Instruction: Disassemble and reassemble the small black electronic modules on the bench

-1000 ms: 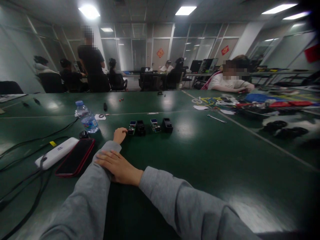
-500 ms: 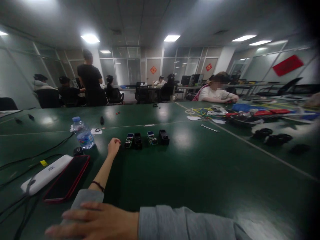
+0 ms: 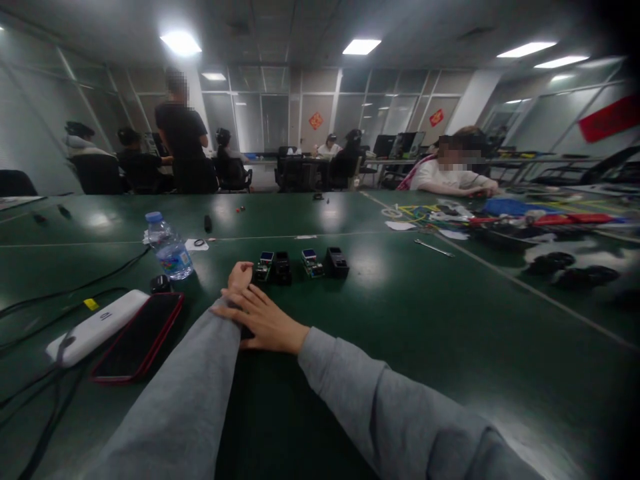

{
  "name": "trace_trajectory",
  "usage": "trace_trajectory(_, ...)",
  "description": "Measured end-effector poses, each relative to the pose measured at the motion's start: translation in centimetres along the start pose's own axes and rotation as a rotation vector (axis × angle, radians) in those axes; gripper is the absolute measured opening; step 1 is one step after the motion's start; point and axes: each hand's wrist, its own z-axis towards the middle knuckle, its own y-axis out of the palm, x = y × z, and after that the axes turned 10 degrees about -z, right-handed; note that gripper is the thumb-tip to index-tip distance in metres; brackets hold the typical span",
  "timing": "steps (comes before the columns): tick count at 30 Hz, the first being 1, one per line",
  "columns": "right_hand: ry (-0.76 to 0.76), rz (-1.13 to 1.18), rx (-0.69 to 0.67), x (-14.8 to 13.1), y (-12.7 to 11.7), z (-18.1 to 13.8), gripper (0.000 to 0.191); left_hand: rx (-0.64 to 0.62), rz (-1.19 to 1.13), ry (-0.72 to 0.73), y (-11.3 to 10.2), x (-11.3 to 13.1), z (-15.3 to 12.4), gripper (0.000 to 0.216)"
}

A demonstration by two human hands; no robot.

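Observation:
My left arm lies stretched out across the green table (image 3: 400, 320), its grey sleeve (image 3: 200, 373) down to the wrist. My left hand (image 3: 240, 275) is curled into a loose fist on the table, with nothing visible in it, just left of a row of small black electronic modules (image 3: 300, 263). My right hand (image 3: 263, 321) lies flat over the left cuff, fingers stretched out and touching the sleeve.
A phone in a red case (image 3: 137, 337) and a white power bank (image 3: 95, 325) lie at the left with black cables. A water bottle (image 3: 169, 247) stands behind them. Tools and coloured parts (image 3: 500, 220) clutter the far right. Several people sit or stand beyond the table.
Half a second ago the left sleeve was pushed up to the elbow with the forearm bare. My right hand has slid forward along the arm and the sleeve now covers the wrist again.

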Motion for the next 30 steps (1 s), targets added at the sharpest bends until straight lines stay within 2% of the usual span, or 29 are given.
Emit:
trace_trajectory(2,0.129,-0.072,0.046,2.1,-0.1,-1.8,0.080,-0.045,-0.028,-0.005,0.2,-0.1,-0.2,0.021)
trace_trajectory(7,0.530,-0.219,0.207,7.7,-0.1,-7.4,0.058,-0.169,-0.053,0.025,0.7,-0.7,-1.4,0.021)
trace_trajectory(10,0.649,-0.254,0.228,10.0,0.1,-9.3,0.055,-0.200,-0.017,0.042,1.0,-1.1,-1.7,0.022)
trace_trajectory(13,0.611,-0.257,0.183,10.6,0.2,-9.4,0.053,-0.223,-0.026,0.064,1.1,-1.3,-1.5,0.027)
trace_trajectory(17,0.399,-0.220,0.066,10.1,0.2,-8.5,0.057,-0.255,0.005,0.136,1.0,-1.4,-1.2,0.030)
trace_trajectory(19,0.352,-0.178,0.030,10.1,0.5,-8.4,0.055,-0.284,0.039,0.182,0.8,-1.4,-1.3,0.032)
trace_trajectory(25,0.447,-0.126,0.087,10.8,1.2,-8.8,0.039,-0.335,0.077,0.220,0.5,-1.2,-1.6,0.038)
trace_trajectory(30,0.471,-0.186,0.108,11.0,0.6,-8.5,0.044,-0.336,0.032,0.197,0.6,-1.5,-1.3,0.040)
